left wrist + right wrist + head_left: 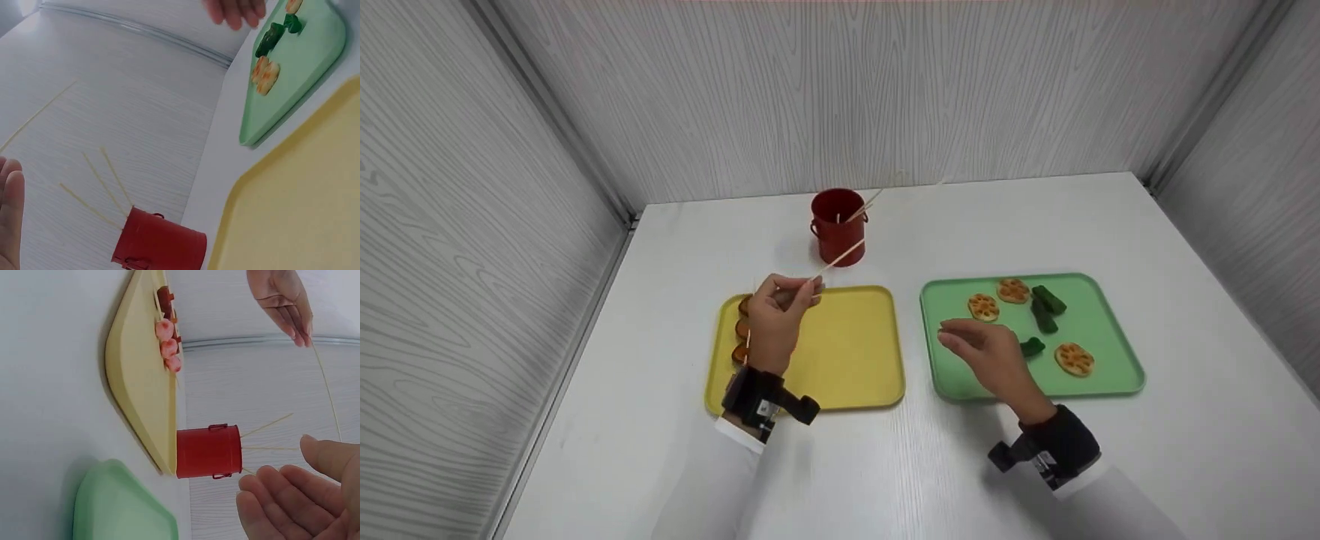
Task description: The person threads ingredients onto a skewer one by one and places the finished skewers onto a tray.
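Note:
My left hand [777, 322] pinches a thin wooden skewer [840, 259] between thumb and fingertips, above the yellow tray [847, 352]. The skewer slants up and to the right, in front of the red bucket [840, 244]. My right hand [986, 352] hovers over the left part of the green tray [1102, 322], thumb and fingers apart with nothing between them, as the right wrist view shows. On the green tray lie lotus root slices [1074, 360] and green pepper pieces [1044, 315]. Skewered food, with pink balls [169, 347], lies along the yellow tray's left side, partly behind my left hand.
Several more skewers [115, 177] stick up out of the red bucket at the back of the white table [840, 472]. A grey wood-grain panel [840, 90] closes off the back, and similar panels stand at both sides.

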`<action>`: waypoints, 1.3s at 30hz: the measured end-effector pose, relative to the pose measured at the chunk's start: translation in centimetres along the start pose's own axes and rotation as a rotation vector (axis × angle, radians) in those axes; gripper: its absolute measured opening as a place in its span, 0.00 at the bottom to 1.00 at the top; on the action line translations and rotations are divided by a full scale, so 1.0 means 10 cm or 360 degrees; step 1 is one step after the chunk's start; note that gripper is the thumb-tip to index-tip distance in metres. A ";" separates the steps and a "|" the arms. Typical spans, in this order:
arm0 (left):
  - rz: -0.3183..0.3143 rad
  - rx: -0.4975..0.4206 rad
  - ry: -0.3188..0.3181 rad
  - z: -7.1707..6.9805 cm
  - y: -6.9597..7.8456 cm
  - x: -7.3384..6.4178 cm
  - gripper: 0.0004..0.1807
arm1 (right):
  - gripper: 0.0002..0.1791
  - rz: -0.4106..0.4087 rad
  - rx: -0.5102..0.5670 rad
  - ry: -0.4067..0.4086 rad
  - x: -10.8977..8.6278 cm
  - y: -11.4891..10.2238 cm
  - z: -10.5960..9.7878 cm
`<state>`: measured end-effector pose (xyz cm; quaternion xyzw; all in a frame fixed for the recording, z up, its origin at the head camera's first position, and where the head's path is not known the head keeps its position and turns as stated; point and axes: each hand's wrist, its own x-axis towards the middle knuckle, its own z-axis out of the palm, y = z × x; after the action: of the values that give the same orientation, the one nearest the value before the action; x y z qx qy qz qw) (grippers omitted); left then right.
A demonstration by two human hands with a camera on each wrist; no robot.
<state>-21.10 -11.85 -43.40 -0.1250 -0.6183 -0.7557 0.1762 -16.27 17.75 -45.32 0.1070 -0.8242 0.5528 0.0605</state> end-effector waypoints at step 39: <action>-0.0532 0.0051 -0.0778 0.12 -0.47 -0.67 0.08 | 0.14 0.0149 0.1054 0.0378 0.19 -0.10 -0.04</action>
<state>-17.05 -9.14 -50.12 -0.1968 -0.6662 -0.7119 -0.1029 -17.92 17.55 -43.86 0.0180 -0.5916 0.8007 0.0925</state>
